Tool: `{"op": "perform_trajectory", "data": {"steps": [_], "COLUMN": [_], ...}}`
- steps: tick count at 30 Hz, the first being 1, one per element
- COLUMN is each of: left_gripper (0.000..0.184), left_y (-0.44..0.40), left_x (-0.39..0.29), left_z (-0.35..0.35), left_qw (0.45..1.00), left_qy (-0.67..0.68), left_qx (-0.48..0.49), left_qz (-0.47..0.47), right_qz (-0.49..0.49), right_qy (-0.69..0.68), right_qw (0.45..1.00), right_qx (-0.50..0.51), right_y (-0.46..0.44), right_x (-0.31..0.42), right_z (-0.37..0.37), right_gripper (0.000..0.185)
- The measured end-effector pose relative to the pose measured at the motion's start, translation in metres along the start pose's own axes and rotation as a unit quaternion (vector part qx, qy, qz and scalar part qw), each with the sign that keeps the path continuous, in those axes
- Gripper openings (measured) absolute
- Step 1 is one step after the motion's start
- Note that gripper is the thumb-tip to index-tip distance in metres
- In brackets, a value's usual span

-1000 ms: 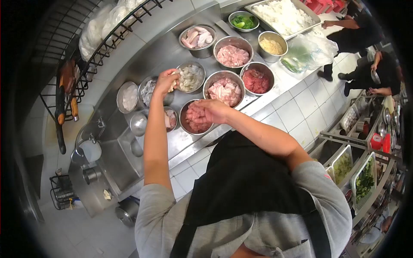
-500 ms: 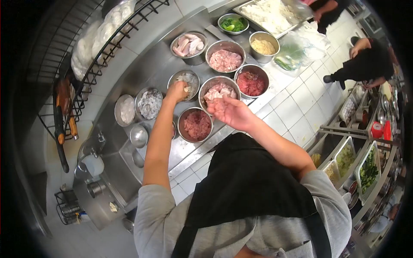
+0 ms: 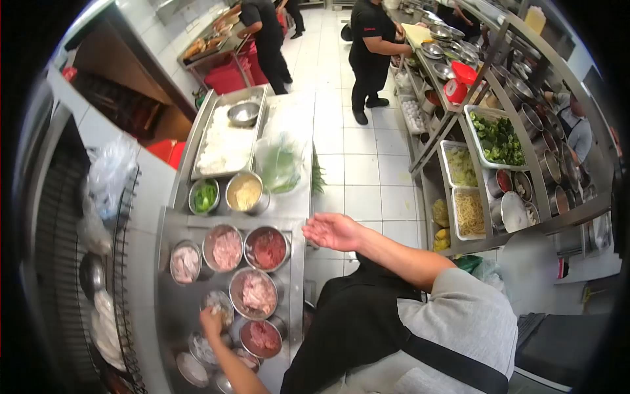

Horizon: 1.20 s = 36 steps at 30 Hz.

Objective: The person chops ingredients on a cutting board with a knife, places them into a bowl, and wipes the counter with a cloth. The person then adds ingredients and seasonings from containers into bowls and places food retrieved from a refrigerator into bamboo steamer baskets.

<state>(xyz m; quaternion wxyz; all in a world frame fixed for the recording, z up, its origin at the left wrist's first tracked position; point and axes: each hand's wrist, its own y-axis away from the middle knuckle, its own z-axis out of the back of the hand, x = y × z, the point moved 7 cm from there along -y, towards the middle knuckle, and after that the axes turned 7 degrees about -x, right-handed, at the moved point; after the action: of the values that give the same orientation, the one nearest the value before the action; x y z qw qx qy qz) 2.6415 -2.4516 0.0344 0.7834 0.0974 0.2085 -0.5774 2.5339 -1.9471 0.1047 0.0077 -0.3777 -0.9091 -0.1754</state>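
Observation:
Several steel bowls of raw food stand on the steel counter (image 3: 187,230). My left hand (image 3: 211,322) reaches into the bowl of pale pieces (image 3: 222,303), its fingers pointing down and partly hidden. My right hand (image 3: 333,232) is raised over the counter's right edge, palm up, fingers apart, holding nothing. Near it are the bowl of dark red meat (image 3: 266,248) and the bowl of pink meat (image 3: 254,292). Another bowl of red meat (image 3: 262,337) sits lower down, beside my apron.
A tray of white food (image 3: 226,141), a bowl of green pieces (image 3: 204,197), a yellowish bowl (image 3: 246,192) and a plastic bag (image 3: 279,164) lie farther along. People in black (image 3: 371,52) stand beyond. A shelf rack (image 3: 459,118) is at right, a wire rack (image 3: 121,262) at left.
The view has swung toward the aisle. My left hand has gone from above the bowl of pale pieces into it. My right hand has left the red meat and moved out to the counter's edge.

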Motion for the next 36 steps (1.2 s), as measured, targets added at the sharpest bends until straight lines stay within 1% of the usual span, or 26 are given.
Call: {"op": "perform_trajectory", "data": {"steps": [1,2,3,5,7,8,10,11,13,14,15,16,17,18,19,20,21,22,24,27,28,31,32,33,34,36], "left_gripper": [0.024,0.022,0.02,0.014,0.011,0.011,0.012,0.012,0.011,0.011,0.012,0.011,0.011,0.01,0.013,0.014,0.015,0.015,0.016,0.015,0.015,0.015,0.016,0.016,0.017,0.018], "left_y": [0.002,0.002,0.003,-0.001,-0.001,-0.004,-0.011,-0.016,-0.031,-0.038,-0.045,-0.056,-0.066,-0.066,-0.072,-0.081,-0.087,-0.096,-0.115,-0.161,-0.181,-0.25,-0.275,-0.301,-0.329,-0.384], "left_x": [-0.018,-0.027,-0.03,-0.016,-0.092,-0.114,-0.169,-0.19,-0.226,-0.245,-0.263,-0.278,-0.292,-0.336,-0.37,-0.386,-0.415,-0.437,-0.473,-0.528,-0.546,-0.608,-0.625,-0.644,-0.662,-0.699], "left_z": [0.022,0.041,0.055,0.069,0.106,0.116,0.127,0.126,0.114,0.1,0.084,0.065,0.039,0.023,0.003,-0.025,-0.041,-0.062,-0.101,-0.15,-0.162,-0.19,-0.196,-0.202,-0.208,-0.221], "left_qw": [0.999,0.997,0.993,0.957,0.938,0.936,0.925,0.911,0.914,0.914,0.912,0.932,0.923,0.918,0.909,0.891,0.888,0.879,0.867,0.848,0.854,0.865,0.879,0.877,0.877,0.865], "left_qy": [0.025,0.056,0.089,0.227,0.272,0.264,0.291,0.317,0.311,0.326,0.342,0.294,0.336,0.354,0.384,0.424,0.409,0.429,0.448,0.467,0.458,0.436,0.412,0.417,0.419,0.423], "left_qx": [0.014,-0.028,-0.069,-0.074,-0.12,-0.116,-0.147,-0.177,-0.191,-0.177,-0.164,-0.144,-0.14,-0.096,-0.023,0.017,0.05,0.089,0.129,0.184,0.202,0.232,0.232,0.234,0.234,0.267], "left_qz": [0.037,0.04,0.045,0.165,0.178,0.203,0.196,0.194,0.176,0.167,0.157,0.154,0.123,0.153,0.162,0.163,0.201,0.189,0.178,0.169,0.143,0.091,0.064,0.045,0.027,-0.033], "right_qz": [-0.002,0.003,0.049,0.1,0.199,0.205,0.264,0.269,0.216,0.218,0.174,0.134,0.15,0.161,0.125,0.195,0.236,0.249,0.33,0.365,0.344,0.215,0.113,0.02,-0.103,-0.2], "right_qy": [0.005,0.003,0.029,0.055,0.032,0.032,-0.024,-0.025,-0.053,-0.06,-0.045,-0.031,0.008,0.045,0.1,0.202,0.314,0.435,0.477,0.487,0.691,0.834,0.885,0.933,0.943,0.866], "right_qw": [0.999,0.999,0.998,0.991,0.975,0.973,0.961,0.96,0.959,0.958,0.967,0.972,0.978,0.98,0.987,0.959,0.92,0.865,0.812,0.758,0.577,0.279,0.175,0.13,0.178,0.324], "right_qx": [-0.047,-0.041,0.01,0.065,0.099,0.104,-0.075,-0.071,-0.176,-0.174,-0.183,-0.189,-0.147,-0.111,0.008,-0.039,0.008,0.023,-0.067,-0.234,-0.267,-0.425,-0.416,-0.335,-0.264,-0.324], "right_y": [0.006,0.016,0.031,0.063,0.092,0.094,0.081,0.077,0.063,0.056,0.044,0.036,0.023,0.014,0.009,0.015,0.024,0.03,0.029,0.019,0.009,0.026,0.022,0.028,0.051,0.107], "right_x": [0.009,0.024,0.048,0.097,0.158,0.177,0.218,0.231,0.24,0.252,0.263,0.278,0.312,0.353,0.396,0.441,0.483,0.522,0.599,0.697,0.724,0.73,0.714,0.692,0.615,0.505], "right_z": [0.013,0.009,-0.012,-0.04,-0.052,-0.036,0.053,0.09,0.174,0.186,0.194,0.187,0.169,0.13,0.086,0.041,-0.006,-0.036,-0.058,-0.008,0.026,0.181,0.278,0.448,0.394,0.468], "right_gripper": [0.031,0.031,0.03,0.029,0.025,0.025,0.022,0.022,0.021,0.021,0.021,0.021,0.022,0.024,0.028,0.03,0.032,0.031,0.029,0.02,0.017,0.03,0.022,0.015,0.016,0.022]}}
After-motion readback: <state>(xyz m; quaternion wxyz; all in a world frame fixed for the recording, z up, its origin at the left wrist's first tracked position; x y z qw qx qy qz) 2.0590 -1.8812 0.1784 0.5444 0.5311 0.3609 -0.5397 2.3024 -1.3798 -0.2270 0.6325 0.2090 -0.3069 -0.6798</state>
